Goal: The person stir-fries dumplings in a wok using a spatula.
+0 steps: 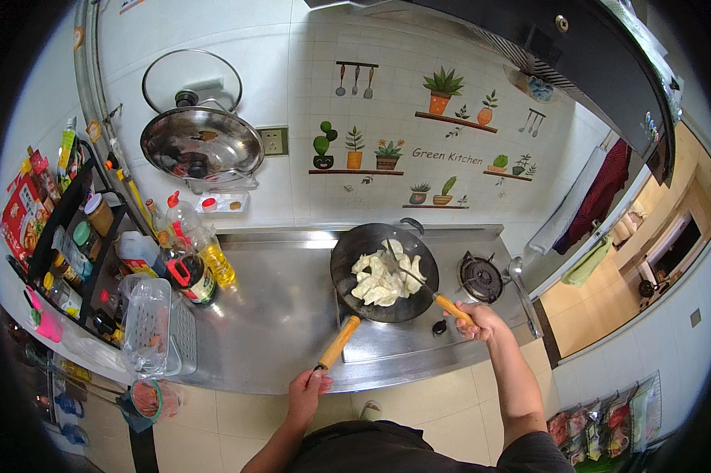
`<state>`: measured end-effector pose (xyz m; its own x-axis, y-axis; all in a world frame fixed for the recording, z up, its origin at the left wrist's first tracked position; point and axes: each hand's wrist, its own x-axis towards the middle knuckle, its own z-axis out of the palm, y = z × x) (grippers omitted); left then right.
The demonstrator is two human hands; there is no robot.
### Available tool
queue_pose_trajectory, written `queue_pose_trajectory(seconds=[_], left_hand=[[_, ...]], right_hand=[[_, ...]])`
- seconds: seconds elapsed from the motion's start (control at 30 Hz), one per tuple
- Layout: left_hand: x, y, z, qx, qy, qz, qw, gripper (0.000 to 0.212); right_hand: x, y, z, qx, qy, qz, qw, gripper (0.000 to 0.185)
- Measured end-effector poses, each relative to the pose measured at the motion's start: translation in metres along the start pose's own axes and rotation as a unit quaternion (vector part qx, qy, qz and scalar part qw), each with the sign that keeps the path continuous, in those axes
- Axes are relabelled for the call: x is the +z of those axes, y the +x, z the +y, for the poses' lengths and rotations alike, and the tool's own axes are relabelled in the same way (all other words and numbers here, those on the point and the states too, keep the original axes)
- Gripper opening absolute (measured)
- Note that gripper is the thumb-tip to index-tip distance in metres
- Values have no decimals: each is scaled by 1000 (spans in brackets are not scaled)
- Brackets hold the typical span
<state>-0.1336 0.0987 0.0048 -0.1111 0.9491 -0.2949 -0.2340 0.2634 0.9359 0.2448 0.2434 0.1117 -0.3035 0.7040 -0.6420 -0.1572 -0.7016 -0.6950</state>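
Observation:
A dark wok sits on the left side of the stove, holding a heap of pale food pieces that look like dumplings. My right hand grips the wooden handle of a spatula. Its metal end reaches in among the food. The wok's wooden handle points toward me. My left hand has curled fingers at the tip of this handle, beside its dark end ring; whether it grips the ring is unclear.
A bare gas burner and a metal ladle are to the right. Oil and sauce bottles, a grey plastic basket and a black spice rack line the left. Pot lids hang on the wall. A range hood juts overhead.

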Motion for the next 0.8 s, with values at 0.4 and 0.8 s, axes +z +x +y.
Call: queue_pose_trajectory(seconds=[0.4, 0.8], left_hand=[[-2, 1, -1, -2, 4, -11, 1000, 23], [-1, 1, -1, -3, 6, 1, 1000, 23]], right_hand=[[5, -5, 4, -133, -276, 227, 924, 30], [21, 3, 47, -98, -425, 151, 887, 34]])
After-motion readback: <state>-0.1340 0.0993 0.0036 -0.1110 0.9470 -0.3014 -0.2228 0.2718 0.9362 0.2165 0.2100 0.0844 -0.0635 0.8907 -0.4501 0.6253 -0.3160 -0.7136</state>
